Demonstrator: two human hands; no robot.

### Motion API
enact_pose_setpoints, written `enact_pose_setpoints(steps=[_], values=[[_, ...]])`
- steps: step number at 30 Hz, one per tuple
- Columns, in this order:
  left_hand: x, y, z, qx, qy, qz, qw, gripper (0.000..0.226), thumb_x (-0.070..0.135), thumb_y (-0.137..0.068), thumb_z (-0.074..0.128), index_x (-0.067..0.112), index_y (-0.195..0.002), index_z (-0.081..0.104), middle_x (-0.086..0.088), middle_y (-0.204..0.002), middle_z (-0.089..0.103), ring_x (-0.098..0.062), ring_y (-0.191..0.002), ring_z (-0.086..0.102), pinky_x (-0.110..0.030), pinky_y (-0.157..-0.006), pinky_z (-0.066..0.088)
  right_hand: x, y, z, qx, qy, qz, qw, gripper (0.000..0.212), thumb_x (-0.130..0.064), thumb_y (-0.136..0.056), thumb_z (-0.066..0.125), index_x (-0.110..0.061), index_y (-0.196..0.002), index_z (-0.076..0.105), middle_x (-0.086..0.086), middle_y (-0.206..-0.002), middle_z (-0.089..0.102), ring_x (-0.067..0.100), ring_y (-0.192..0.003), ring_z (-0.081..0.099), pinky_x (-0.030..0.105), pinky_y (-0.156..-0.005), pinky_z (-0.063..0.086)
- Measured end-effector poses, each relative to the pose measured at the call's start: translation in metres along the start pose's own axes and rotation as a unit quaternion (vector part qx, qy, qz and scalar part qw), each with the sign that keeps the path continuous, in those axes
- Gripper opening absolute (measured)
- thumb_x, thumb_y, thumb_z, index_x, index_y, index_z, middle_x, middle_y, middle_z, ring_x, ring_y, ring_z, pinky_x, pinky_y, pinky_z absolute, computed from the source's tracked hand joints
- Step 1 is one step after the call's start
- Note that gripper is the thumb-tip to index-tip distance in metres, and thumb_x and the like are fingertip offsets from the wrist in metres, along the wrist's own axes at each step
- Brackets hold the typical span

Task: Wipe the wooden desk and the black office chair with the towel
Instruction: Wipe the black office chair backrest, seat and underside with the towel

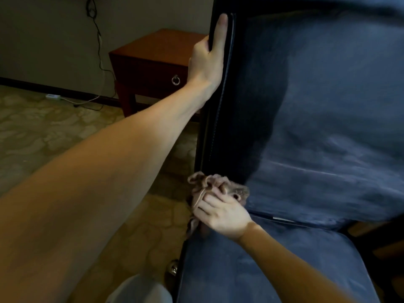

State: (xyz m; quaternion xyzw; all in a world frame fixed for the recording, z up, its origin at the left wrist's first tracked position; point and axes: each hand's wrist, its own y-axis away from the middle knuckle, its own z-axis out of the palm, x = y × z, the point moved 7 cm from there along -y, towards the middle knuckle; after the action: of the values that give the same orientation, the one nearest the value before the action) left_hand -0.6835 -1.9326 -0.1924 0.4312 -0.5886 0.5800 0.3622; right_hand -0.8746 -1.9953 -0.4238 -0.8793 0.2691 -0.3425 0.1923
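Patterned carpet (43, 138); bunched towel (197, 180) against chair (306, 127)

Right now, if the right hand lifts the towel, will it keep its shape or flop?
Probably flop: the towel is bunched in soft folds, and a loose end hangs down past the right hand. It looks light, since curled fingers alone hold it.

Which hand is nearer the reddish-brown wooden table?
Left. The left hand grips the black office chair's back edge beside the table; the right hand, holding the crumpled beige towel, is down by the seat.
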Motion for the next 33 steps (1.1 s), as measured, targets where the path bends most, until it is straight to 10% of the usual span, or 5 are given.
enact_pose_setpoints(steps=[8,15,22,28,33], values=[[-0.006,-0.004,0.003,0.002,0.014,0.034,0.999,0.05,0.051,-0.107,0.041,0.01,-0.082,0.056,-0.008,-0.067,0.039,-0.024,-0.063,0.044,-0.045,-0.065,0.034,0.003,0.049,0.053,-0.195,-0.023,0.035,0.98,0.037,-0.016,-0.087,0.049,-0.017,-0.104,0.082,0.005,-0.105,0.078,0.025,-0.093,0.075,0.039,-0.087,0.061],[0.001,-0.001,0.004,-0.008,0.018,0.046,0.999,0.049,0.046,-0.109,0.04,0.01,-0.077,0.048,-0.012,-0.071,0.039,-0.027,-0.064,0.039,-0.05,-0.064,0.032,-0.001,0.031,0.014,-0.206,-0.1,0.008,0.973,0.018,-0.024,-0.087,0.067,-0.028,-0.099,0.08,-0.004,-0.099,0.076,0.02,-0.091,0.073,0.036,-0.09,0.059],[0.005,0.002,-0.002,0.021,-0.034,0.016,0.999,0.061,0.066,-0.101,0.04,0.015,-0.092,0.073,0.013,-0.052,0.05,-0.008,-0.051,0.05,-0.034,-0.054,0.032,0.059,-0.031,-0.14,0.027,-0.043,0.051,0.997,0.021,-0.011,-0.103,0.057,-0.019,-0.104,0.076,0.008,-0.098,0.07,0.032,-0.088,0.066,0.047,-0.102,0.048],[0.012,0.0,-0.001,-0.029,-0.028,0.012,0.999,0.055,0.054,-0.107,0.042,0.008,-0.112,0.072,-0.01,-0.107,0.075,-0.025,-0.101,0.071,-0.044,-0.09,0.055,0.207,-0.098,-0.266,0.137,0.179,0.104,0.969,0.031,-0.023,-0.099,0.066,-0.017,-0.129,0.069,0.018,-0.114,0.069,0.038,-0.104,0.062,0.054,-0.107,0.042],[0.031,-0.003,-0.015,-0.105,-0.095,-0.063,0.988,0.048,0.059,-0.106,0.038,0.02,-0.13,0.052,0.012,-0.115,0.058,-0.014,-0.11,0.059,-0.03,-0.079,0.047,0.298,-0.115,-0.242,-0.138,0.181,0.245,0.942,0.093,-0.033,-0.075,0.07,-0.028,-0.159,0.031,0.015,-0.147,0.047,0.039,-0.135,0.044,0.073,-0.118,0.012]])
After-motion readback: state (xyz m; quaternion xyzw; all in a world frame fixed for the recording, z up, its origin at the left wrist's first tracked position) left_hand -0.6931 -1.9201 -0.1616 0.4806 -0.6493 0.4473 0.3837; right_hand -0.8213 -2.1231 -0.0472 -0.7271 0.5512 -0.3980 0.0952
